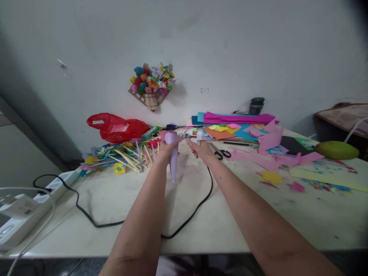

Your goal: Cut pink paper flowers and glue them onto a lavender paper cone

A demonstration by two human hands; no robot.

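My left hand [164,150] is closed around a lilac paper cone [173,158], point downward, held above the table [120,207]. My right hand [202,148] reaches to the far side of the table and grips a white glue gun [198,135], whose black cord [198,207] trails back across the table. Both arms stretch forward from the near edge. The glue gun's tip is close to the cone's open top.
A pile of paper flowers and thin sticks [123,155] lies left of my hands, beside a red plastic bag [119,128]. Black scissors [221,153], coloured paper sheets [238,122] and pink scraps [267,153] lie right. A white power strip [25,214] sits far left. A paper bouquet [151,85] hangs on the wall.
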